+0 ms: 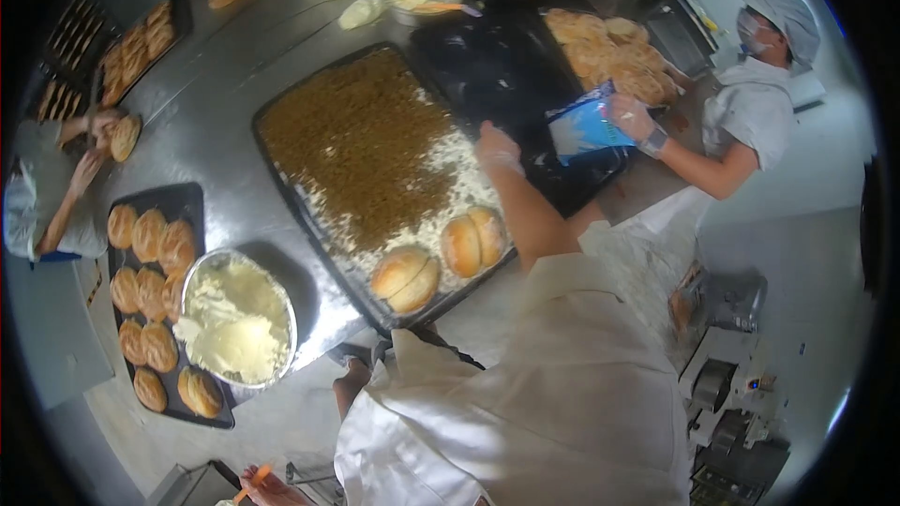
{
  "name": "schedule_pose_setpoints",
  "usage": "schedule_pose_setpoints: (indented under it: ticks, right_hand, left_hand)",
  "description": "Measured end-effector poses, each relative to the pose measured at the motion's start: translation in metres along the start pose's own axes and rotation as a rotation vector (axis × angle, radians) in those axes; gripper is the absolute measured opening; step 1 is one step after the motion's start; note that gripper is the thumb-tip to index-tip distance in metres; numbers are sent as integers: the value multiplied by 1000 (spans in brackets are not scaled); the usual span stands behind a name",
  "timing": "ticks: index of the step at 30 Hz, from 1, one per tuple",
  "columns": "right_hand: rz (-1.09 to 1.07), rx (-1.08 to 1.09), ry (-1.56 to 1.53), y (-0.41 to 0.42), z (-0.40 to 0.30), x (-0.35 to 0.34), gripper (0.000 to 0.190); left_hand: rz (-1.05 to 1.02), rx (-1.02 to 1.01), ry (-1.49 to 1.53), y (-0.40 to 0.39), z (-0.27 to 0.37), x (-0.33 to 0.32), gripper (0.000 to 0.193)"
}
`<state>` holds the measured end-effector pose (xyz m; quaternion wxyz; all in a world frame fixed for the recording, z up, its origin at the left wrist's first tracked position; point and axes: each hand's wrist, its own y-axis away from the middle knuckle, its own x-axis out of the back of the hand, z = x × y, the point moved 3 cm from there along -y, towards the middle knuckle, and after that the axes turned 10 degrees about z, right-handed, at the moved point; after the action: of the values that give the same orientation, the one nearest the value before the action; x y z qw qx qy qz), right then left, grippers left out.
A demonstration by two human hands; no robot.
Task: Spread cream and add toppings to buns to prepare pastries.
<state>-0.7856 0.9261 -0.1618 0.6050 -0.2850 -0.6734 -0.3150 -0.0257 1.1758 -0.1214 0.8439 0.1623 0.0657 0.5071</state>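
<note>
My gloved right hand [500, 149] reaches to the right rim of a large black baking tray [330, 247]; whether its fingers grip the rim is unclear. Brown crumbly topping [351, 147] and white powder [467, 169] cover the tray's inside. Two split bread buns, one on the left [406, 280] and one on the right [472, 242], lie at its near end. Low at the picture's bottom edge, my left hand [271, 488] is closed round an orange-handled spatula [252, 483]. Pale cream fills a metal bowl [292, 327] left of the tray.
The bowl overlaps a tray of buns [228, 413]. A co-worker's gloved hand [631, 117] holds a blue bag [587, 128] over a dark tray [485, 49], close to my right hand. Flat bread pieces [605, 53] lie beyond. Another co-worker at left holds a bun [126, 138] and a knife.
</note>
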Motion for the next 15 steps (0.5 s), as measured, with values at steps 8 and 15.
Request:
schedule_pose_setpoints:
  ticks: [8,15]
  right_hand:
    - [35,256,-783,151,-10,31,29]
    - [-917,283,-1111,389,-136,-57,38]
  left_hand:
    - [-254,135,307,-164,-65,75,11]
    - [28,452,-267,-292,-104,48,67]
